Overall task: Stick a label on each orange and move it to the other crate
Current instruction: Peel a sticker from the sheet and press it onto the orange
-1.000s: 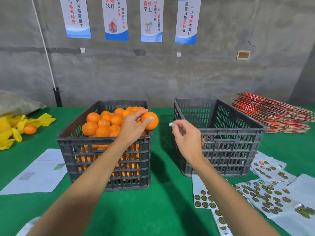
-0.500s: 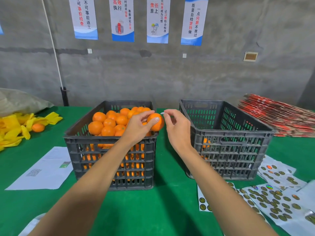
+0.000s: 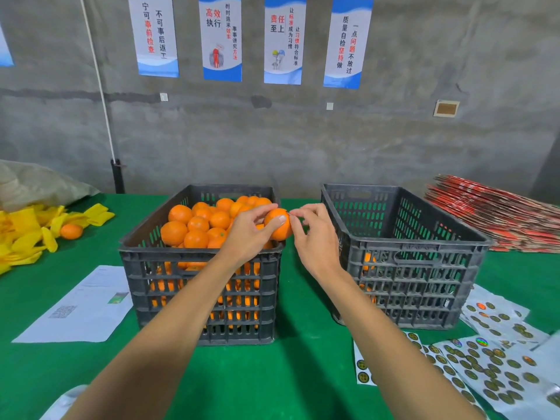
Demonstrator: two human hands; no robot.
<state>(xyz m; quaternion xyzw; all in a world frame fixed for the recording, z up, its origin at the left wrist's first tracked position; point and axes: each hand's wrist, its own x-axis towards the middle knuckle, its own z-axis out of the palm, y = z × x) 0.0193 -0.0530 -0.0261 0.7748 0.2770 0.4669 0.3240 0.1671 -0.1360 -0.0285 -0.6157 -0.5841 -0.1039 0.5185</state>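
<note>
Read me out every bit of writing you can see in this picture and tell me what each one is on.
Poster one: "宁可事前检查 不可事后返工"
Poster two: "高效执行"; small red and black columns too fine to be sure of.
Poster three: "责任至上"; small columns unclear.
Poster four: "质量自检坚持做 一点问题不放过"
Paper sheet: printed text and code square too small to read.
Label sheets: round labels too small to read.

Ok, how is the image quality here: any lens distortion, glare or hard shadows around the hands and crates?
Head view: the wide-angle lens bends the white pipe and tilts the posters outward; lighting is soft and even, with faint shadows on the green table beside the full crate; the sticker sheets catch some glare; the orange, left hand and right hand look sharp.
</note>
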